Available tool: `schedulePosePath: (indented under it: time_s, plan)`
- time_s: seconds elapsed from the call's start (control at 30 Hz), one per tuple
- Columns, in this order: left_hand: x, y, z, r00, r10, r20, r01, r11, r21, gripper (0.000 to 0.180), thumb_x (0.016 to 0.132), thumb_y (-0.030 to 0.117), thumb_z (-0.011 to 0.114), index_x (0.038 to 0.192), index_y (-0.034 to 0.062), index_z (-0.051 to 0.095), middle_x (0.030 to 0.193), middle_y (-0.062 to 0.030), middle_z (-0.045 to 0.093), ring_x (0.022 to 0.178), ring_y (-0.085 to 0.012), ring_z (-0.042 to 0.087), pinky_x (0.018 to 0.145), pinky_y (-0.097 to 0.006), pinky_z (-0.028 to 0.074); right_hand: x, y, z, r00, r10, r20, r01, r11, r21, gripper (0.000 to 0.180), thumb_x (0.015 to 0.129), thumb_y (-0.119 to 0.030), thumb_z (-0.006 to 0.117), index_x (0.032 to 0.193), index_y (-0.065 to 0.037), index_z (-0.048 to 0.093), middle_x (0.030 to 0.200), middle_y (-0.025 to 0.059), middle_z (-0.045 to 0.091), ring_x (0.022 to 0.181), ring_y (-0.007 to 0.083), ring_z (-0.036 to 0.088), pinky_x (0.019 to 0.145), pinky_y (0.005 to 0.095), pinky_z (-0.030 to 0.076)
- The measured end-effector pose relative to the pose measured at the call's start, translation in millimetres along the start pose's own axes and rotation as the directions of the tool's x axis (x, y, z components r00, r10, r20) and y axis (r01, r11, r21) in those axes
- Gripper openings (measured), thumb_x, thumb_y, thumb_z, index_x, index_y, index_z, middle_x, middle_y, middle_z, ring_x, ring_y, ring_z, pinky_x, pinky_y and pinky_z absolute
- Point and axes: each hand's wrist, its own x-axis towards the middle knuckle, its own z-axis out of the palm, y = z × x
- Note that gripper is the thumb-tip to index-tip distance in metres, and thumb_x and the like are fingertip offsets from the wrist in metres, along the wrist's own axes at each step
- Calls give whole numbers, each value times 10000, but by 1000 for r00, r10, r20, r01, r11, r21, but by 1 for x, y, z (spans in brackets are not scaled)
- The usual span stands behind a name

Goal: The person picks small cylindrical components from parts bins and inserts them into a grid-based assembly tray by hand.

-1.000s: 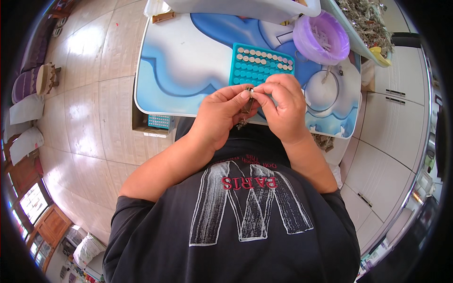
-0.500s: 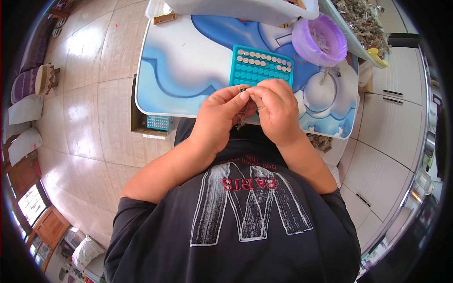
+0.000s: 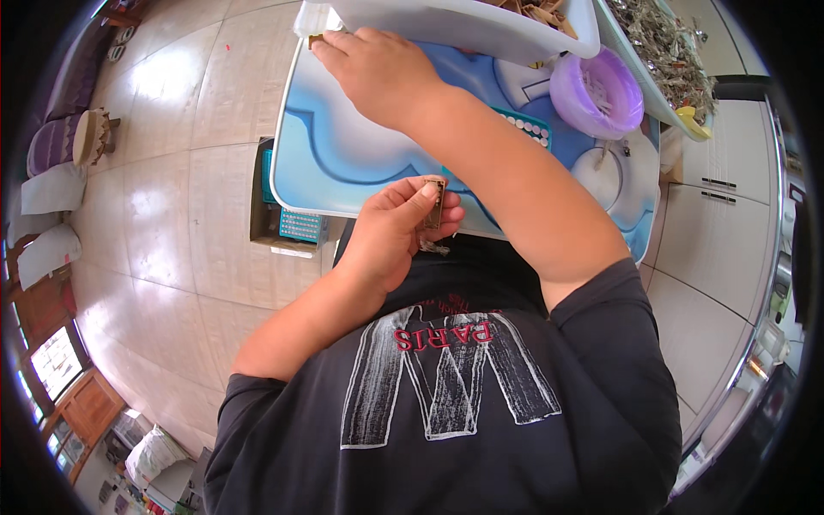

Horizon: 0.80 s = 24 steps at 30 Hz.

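So the left hand [image 3: 390, 227] is pinching a small brownish rectangular piece [image 3: 435, 202] between thumb and fingers, held just over the near edge of the blue and white tray table [image 3: 343, 154]. The right hand [image 3: 378, 69] is stretched across to the far side, fingers curled at the rim of a white bin [image 3: 463, 26], can't tell if it's gripping anything. Purple bowl [image 3: 596, 90] sits off to the right, teal grid tray [image 3: 528, 127] mostly hidden behind the forearm

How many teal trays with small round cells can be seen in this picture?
2. One teal tray lies on the blue and white table, mostly hidden behind the right forearm. Another sits in the box under the table edge. More may be hidden.
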Motion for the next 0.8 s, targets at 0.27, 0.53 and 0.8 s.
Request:
schedulePosePath:
  time_s: [0.27, 0.53, 0.8]
  plan:
    - [-1, 4, -11, 1000, 24, -19, -25, 998, -55, 226, 953, 187, 490, 1076, 3, 535, 981, -102, 614, 876, -190, 623, 817, -325, 509, -10, 2, 2, 979, 97, 177, -87, 994, -58, 299, 788, -118, 575, 1088, -112, 568, 1023, 43, 627, 936, 258, 572, 770, 380, 484]
    - [-2, 6, 7, 1000, 15, -19, -16, 1000, -18, 236, 957, 165, 484, 1132, 9, 507, 1001, -106, 621, 889, -184, 630, 802, -300, 520, -122, 7, -87, 822, 567, 62, -497, 659, 564, 370, 785, -78, 661, 1137, -81, 551, 916, 79, 630, 780, 182, 617, 708, 297, 490]
    - [6, -4, 34, 990, -114, 78, 114, 993, 9, 289, 953, 168, 482, 1202, 24, 492, 1015, -119, 620, 916, -193, 631, 812, -312, 521, -254, 28, -117, 466, 885, 19, -673, 340, 657, 180, 820, -34, 650, 992, -4, 607, 889, 23, 592, 742, 86, 539, 688, 218, 451]
